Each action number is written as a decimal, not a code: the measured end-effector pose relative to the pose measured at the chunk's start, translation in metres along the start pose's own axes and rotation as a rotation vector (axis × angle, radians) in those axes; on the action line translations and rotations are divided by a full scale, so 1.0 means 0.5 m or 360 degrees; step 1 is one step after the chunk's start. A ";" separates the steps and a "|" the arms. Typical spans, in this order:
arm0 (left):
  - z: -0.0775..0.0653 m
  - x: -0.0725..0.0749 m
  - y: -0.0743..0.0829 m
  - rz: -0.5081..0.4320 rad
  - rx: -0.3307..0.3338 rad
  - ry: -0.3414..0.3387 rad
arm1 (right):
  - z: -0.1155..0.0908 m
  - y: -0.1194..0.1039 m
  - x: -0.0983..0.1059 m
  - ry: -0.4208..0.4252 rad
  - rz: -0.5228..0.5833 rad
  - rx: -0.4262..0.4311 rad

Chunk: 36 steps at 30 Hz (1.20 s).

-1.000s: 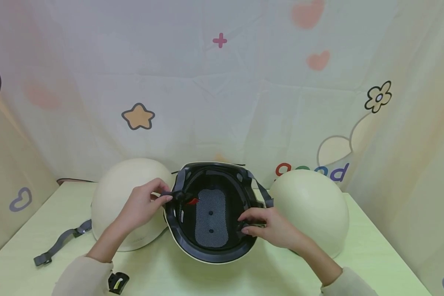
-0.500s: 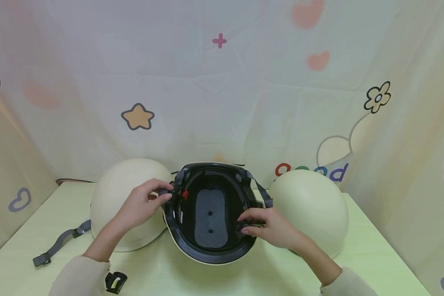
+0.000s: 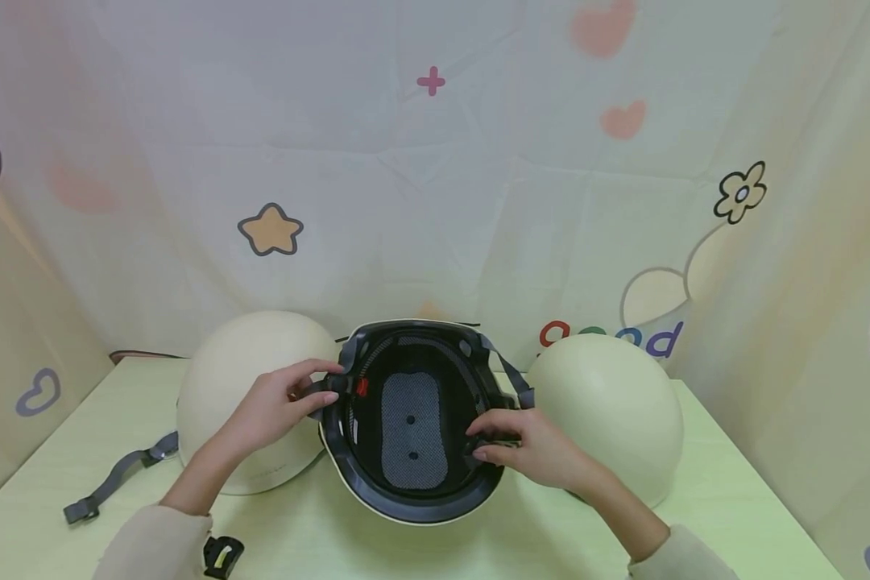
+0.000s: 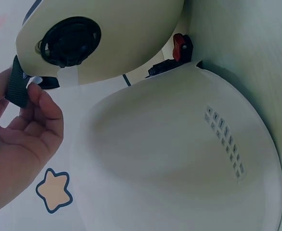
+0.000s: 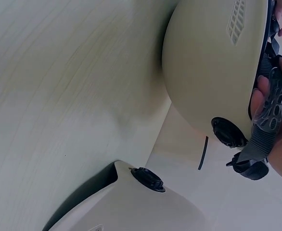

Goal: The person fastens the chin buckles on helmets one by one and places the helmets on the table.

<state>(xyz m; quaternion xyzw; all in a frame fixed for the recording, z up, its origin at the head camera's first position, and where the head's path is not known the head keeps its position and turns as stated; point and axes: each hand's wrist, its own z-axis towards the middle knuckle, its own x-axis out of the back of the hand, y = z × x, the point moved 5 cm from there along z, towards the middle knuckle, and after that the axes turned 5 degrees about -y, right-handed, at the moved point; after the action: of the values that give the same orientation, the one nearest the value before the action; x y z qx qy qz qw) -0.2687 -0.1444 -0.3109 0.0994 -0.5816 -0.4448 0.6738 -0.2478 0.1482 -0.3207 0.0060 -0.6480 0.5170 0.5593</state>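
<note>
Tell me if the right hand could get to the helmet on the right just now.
Probably yes: nothing visible stands between the right hand and the right helmet, which appears close by. The hand grips the dark strap of the middle helmet, so would likely have to let go first.

The word "good" (image 3: pixel 628 334) is printed on the backdrop (image 3: pixel 406 217) right of centre, partly hidden by a helmet (image 3: pixel 606 415). A plus sign (image 3: pixel 431 81) is shown at upper centre.

On my feed I see a pale wood-grain tabletop (image 3: pixel 406 556) across the bottom. On it rest a dome-up cream helmet (image 3: pixel 219 379) at lower left, its grey strap (image 3: pixel 118 476) trailing outward, an upturned helmet (image 3: pixel 413 427) at lower centre, and a third helmet (image 3: pixel 612 411) at lower right.
</note>
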 end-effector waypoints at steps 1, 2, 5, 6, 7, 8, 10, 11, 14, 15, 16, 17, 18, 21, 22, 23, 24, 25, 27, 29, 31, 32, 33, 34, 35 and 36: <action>0.001 -0.002 -0.001 -0.0001 0.0004 -0.0016 | 0.000 0.000 0.000 0.0000 -0.0004 0.0000; 0.001 -0.003 -0.002 0.0002 0.0010 -0.0032 | 0.000 0.000 0.000 -0.0002 -0.0005 0.0001; 0.003 -0.008 -0.001 0.0038 0.0002 -0.0057 | 0.000 0.000 0.000 -0.0010 -0.0018 -0.0002; 0.004 -0.009 -0.001 0.0055 0.0000 -0.0057 | 0.000 0.000 -0.001 -0.0014 -0.0023 -0.0003; 0.005 -0.010 -0.001 0.0078 -0.0006 -0.0054 | 0.000 0.000 -0.001 -0.0017 -0.0025 -0.0007; 0.005 -0.010 0.001 0.0100 -0.0016 -0.0051 | 0.000 0.000 -0.001 -0.0020 -0.0027 -0.0007; 0.006 -0.012 0.002 0.0139 -0.0026 -0.0048 | 0.000 0.001 -0.001 -0.0025 -0.0027 -0.0013; 0.005 -0.012 0.003 0.0148 -0.0027 -0.0052 | -0.001 0.001 -0.001 -0.0026 -0.0024 -0.0015; 0.004 -0.013 0.004 0.0155 -0.0038 -0.0076 | -0.001 0.003 -0.002 -0.0027 -0.0016 -0.0020; 0.004 -0.014 0.004 0.0161 -0.0035 -0.0085 | -0.002 0.003 -0.002 -0.0027 -0.0014 -0.0021; 0.004 -0.014 0.004 0.0163 -0.0034 -0.0092 | -0.002 0.004 -0.002 -0.0026 -0.0015 -0.0018; 0.003 -0.014 0.004 0.0169 -0.0036 -0.0091 | -0.002 0.004 -0.002 -0.0026 -0.0016 -0.0016; 0.003 -0.014 0.003 0.0175 -0.0034 -0.0089 | -0.002 0.004 -0.002 -0.0026 -0.0016 -0.0015; 0.003 -0.013 0.001 0.0208 -0.0032 -0.0061 | -0.001 0.003 -0.001 -0.0027 -0.0016 -0.0014; 0.003 -0.013 0.001 0.0212 -0.0029 -0.0052 | -0.001 0.003 -0.001 -0.0029 -0.0014 -0.0014; 0.003 -0.012 0.000 0.0218 -0.0030 -0.0041 | -0.001 0.002 -0.001 -0.0029 -0.0013 -0.0014; 0.003 -0.012 0.000 0.0220 -0.0031 -0.0035 | -0.001 0.002 -0.001 -0.0029 -0.0014 -0.0013; 0.003 -0.012 0.000 0.0224 -0.0033 -0.0026 | -0.001 0.002 -0.001 -0.0030 -0.0014 -0.0012; 0.003 -0.011 0.002 0.0225 -0.0043 -0.0009 | -0.001 0.003 -0.001 -0.0030 -0.0015 -0.0011; 0.003 -0.011 0.003 0.0237 -0.0064 0.0023 | -0.001 0.003 -0.001 -0.0031 -0.0018 -0.0008; 0.003 -0.011 0.005 0.0240 -0.0085 0.0051 | -0.001 0.005 -0.002 -0.0035 -0.0017 -0.0008; 0.003 -0.011 0.006 0.0239 -0.0099 0.0061 | -0.001 0.005 -0.002 -0.0036 -0.0015 -0.0007; 0.003 -0.011 0.008 0.0243 -0.0115 0.0070 | -0.001 0.005 -0.002 -0.0036 -0.0014 -0.0005; 0.003 -0.012 0.009 0.0245 -0.0128 0.0070 | -0.001 0.006 -0.002 -0.0035 -0.0013 0.0000; 0.003 -0.013 0.010 0.0243 -0.0134 0.0064 | -0.001 0.006 -0.002 -0.0035 -0.0011 0.0004; 0.003 -0.014 0.011 0.0245 -0.0137 0.0054 | -0.001 0.006 -0.002 -0.0034 -0.0007 0.0008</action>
<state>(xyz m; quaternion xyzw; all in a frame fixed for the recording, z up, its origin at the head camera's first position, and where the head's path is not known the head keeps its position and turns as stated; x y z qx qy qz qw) -0.2671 -0.1358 -0.3116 0.0328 -0.5563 -0.4144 0.7195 -0.2489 0.1492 -0.3234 0.0144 -0.6527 0.5173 0.5533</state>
